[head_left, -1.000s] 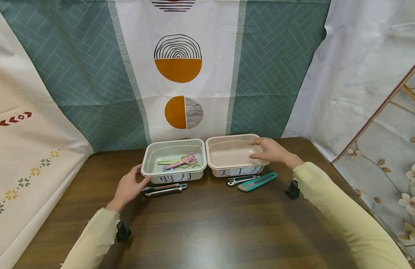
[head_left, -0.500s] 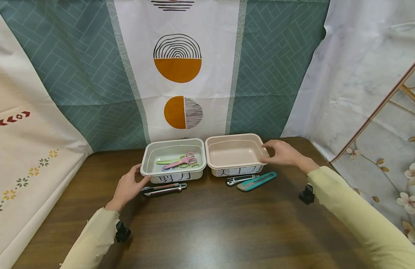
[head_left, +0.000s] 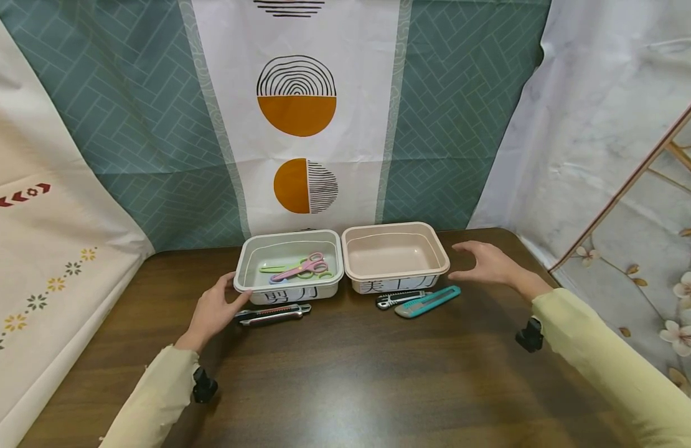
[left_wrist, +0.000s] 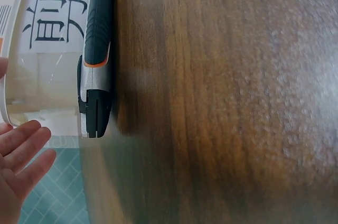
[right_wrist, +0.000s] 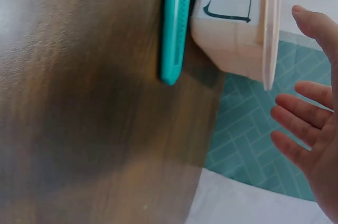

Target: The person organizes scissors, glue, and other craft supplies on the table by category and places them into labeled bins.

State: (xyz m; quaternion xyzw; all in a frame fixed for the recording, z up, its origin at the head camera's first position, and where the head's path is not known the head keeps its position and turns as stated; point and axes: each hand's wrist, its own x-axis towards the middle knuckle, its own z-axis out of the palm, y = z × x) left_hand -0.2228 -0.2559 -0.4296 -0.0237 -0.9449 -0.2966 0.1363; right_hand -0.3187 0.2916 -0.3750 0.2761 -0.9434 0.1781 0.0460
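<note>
Left hand (head_left: pixel 212 314), fingers loosely extended, touches the left end of grey bin (head_left: pixel 330 291) with scissors (head_left: pixel 294 271) inside, black knife (head_left: pixel 274 314) in front; beige bin (head_left: pixel 379 259) just beside, teal cutter (head_left: pixel 432 301) in front; right hand (head_left: pixel 488 264), thumb and fingers spread, held just right of beige bin

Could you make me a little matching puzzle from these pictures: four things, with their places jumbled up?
Things:
1. pink scissors
2. teal cutter
3. left hand
4. right hand

Places:
A. just to the right of the beige box
B. inside the pale green box
C. at the left end of the pale green box
D. on the table, in front of the beige box

Pairs: 1-B, 2-D, 3-C, 4-A
</note>
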